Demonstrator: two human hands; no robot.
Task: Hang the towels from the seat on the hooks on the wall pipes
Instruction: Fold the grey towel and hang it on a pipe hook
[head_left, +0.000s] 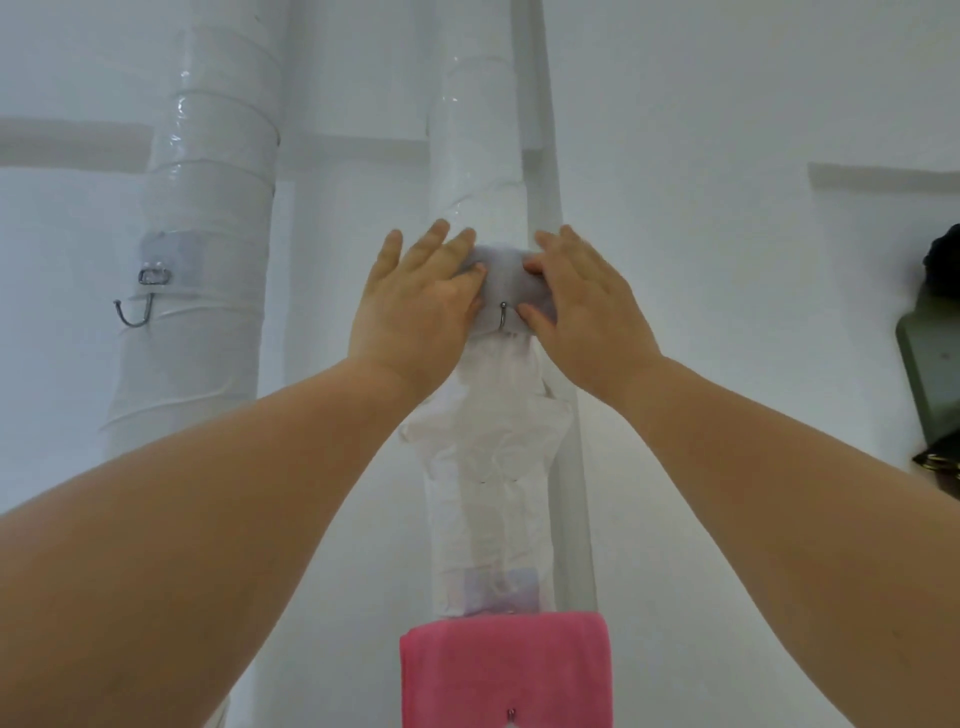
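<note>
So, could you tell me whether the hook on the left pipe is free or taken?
Free: the hook on the left pipe hangs bare, no towel on it.

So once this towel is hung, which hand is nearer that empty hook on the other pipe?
The left hand, probably. The empty hook sits on the left pipe, on that hand's side. The right hand lies beyond the white towel and would have to cross over.

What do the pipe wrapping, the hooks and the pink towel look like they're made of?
Pipe wrapping: probably glossy white plastic tape or film; it shows overlapping spiral bands with shiny highlights.
Empty hook on the left pipe: thin bent metal wire, grey with a slight sheen; the hook between the hands looks the same.
Pink towel: soft matte cloth, possibly microfibre; the weave is too blurred to tell.
</note>
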